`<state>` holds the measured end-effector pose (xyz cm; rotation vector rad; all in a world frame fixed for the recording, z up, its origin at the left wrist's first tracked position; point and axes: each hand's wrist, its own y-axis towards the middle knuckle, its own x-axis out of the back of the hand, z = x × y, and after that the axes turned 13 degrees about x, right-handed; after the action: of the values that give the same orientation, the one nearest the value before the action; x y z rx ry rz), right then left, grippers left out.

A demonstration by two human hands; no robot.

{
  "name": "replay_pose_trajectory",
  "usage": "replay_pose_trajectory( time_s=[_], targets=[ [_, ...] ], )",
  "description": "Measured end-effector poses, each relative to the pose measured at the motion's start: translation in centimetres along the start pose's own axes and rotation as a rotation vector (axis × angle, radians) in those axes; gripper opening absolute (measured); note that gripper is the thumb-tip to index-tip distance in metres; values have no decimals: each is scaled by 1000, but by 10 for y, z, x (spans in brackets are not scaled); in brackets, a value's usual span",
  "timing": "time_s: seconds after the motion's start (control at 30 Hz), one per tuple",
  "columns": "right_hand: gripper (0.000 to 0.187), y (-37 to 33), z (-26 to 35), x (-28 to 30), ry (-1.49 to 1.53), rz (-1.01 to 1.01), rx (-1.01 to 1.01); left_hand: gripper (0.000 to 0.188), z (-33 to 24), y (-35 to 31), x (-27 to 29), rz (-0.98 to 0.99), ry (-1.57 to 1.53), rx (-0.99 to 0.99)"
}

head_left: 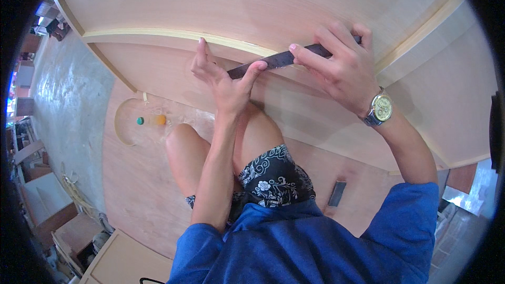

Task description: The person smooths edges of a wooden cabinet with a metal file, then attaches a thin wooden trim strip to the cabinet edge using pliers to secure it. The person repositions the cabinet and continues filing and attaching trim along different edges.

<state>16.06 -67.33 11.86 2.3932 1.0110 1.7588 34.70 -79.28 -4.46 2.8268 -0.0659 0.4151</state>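
Observation:
My right hand (342, 66) grips the far right end of a dark flat bar (279, 61), its fingers curled over the end and its thumb lying along the bar. My left hand (226, 81) is at the bar's left end, thumb pressed on it. The left fingers are curled at a pale wooden edge strip (158, 32). The bar slants across that strip, lower at the left, and covers part of it. The strip runs along a large light wood panel piece (210, 0). The bar's exact kind cannot be made out.
Near my knees on the pinkish board (137, 179) lie a bottle with orange contents (160, 120) and a green cap (140, 121). A dark grey block (337, 193) lies at right. Another wooden strip (421, 26) crosses the upper right. Wood scraps and boards (47, 194) crowd the far left.

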Motion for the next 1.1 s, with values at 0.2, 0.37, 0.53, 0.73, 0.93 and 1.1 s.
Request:
replay_pose_trajectory(
  time_s=[0.2, 0.37, 0.53, 0.73, 0.93, 1.1],
  targets=[
    [28, -9, 1, 8, 46, 15, -20, 145, -6, -14, -3, 45, 30, 44],
    [29, -11, -2, 18, 37, 92, 0, 150, -23, -28, -7, 91, 55, 171],
    [27, -14, -3, 27, 67, 141, 16, 153, -39, -48, -6, 173, 51, 378],
    [25, -23, -4, 37, 84, 176, 57, 154, -17, -77, -37, 110, -69, 260],
    [22, -40, 2, 50, 95, 348, 121, 139, -17, -121, -61, 61, 77, 95],
    [16, -38, -1, 50, 135, 278, 135, 72, -26, -135, -66, 51, -125, 127]
  ],
)
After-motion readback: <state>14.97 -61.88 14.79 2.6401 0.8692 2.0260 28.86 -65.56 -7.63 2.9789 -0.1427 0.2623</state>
